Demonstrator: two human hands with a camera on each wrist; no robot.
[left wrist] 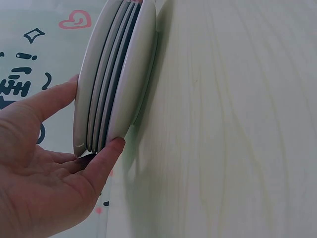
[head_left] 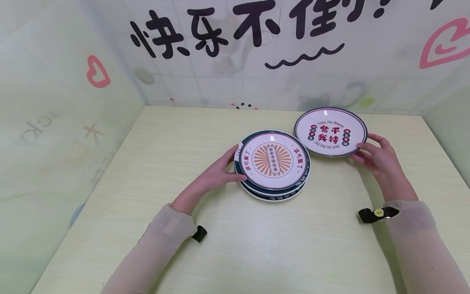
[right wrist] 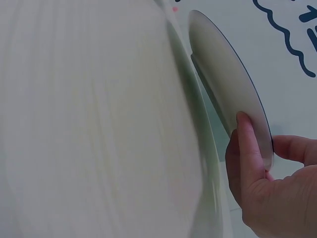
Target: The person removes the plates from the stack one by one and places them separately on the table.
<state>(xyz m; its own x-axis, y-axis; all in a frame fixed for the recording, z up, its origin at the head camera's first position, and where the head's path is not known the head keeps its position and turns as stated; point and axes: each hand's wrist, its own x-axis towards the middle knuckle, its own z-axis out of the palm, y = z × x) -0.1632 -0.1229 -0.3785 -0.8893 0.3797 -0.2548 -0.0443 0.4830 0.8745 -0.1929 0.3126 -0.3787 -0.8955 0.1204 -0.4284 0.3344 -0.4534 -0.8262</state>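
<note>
In the head view, a stack of several round plates (head_left: pixel 272 161) is at the middle of the table. The top one has an orange sunburst and red characters. My left hand (head_left: pixel 222 171) grips the stack's left rim; in the left wrist view, the fingers of the left hand (left wrist: pixel 54 168) span the layered plate edges (left wrist: pixel 106 99). To the right, a white plate (head_left: pixel 330 132) with a dark rim and red characters is pinched at its right edge by my right hand (head_left: pixel 380 161). In the right wrist view, this plate (right wrist: pixel 228 74) is raised and tilted, fingers underneath.
The pale wood-grain table (head_left: pixel 279 245) spreads out in front. A printed backdrop (head_left: pixel 235 77) with black characters stands behind its far edge, and a side panel (head_left: pixel 73 134) borders the left. Black straps (head_left: pixel 378 214) show at both wrists.
</note>
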